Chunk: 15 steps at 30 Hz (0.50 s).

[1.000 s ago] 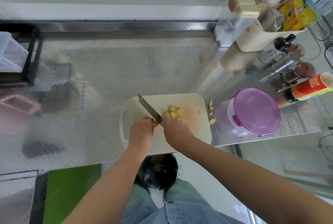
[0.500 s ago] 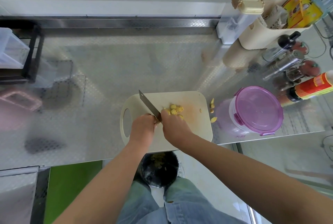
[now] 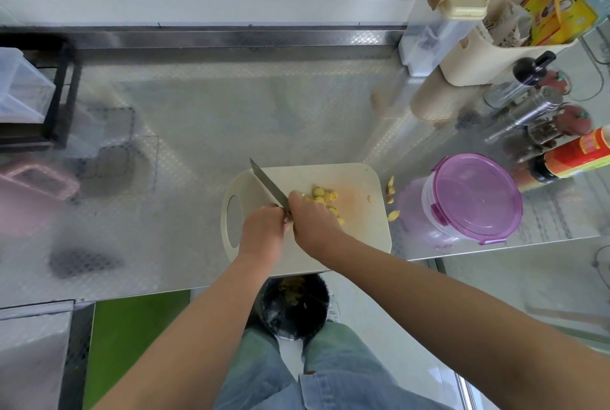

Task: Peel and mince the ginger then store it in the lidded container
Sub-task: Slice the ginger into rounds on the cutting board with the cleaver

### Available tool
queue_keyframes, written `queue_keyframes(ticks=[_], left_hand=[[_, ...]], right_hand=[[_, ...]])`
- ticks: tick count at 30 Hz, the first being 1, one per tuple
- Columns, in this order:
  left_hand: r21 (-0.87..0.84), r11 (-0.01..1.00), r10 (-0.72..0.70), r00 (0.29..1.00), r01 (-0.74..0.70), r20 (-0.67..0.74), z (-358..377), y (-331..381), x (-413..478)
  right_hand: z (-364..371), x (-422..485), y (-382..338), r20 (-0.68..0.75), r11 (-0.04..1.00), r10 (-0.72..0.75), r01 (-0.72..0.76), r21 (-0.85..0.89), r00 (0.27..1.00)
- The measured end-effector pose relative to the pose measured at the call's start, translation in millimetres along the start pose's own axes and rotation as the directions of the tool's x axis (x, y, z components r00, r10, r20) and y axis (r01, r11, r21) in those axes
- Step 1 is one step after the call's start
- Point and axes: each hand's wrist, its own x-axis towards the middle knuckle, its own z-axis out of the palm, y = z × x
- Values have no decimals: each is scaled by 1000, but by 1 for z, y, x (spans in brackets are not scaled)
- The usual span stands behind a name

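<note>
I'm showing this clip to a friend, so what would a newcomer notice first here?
The knife, held by the left hand, angles over the pale board at the near edge of the counter, with the right hand beside yellow ginger pieces. Next comes the purple-lidded container, lid on, right of the board.
</note>
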Motion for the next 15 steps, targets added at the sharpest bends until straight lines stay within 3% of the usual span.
queue_keyframes(ticks=[15], left_hand=[[-24, 1000, 2, 1000, -2, -24, 6, -6, 4]], right_hand=[[10, -3, 4, -44, 1000, 22, -22, 17, 999]])
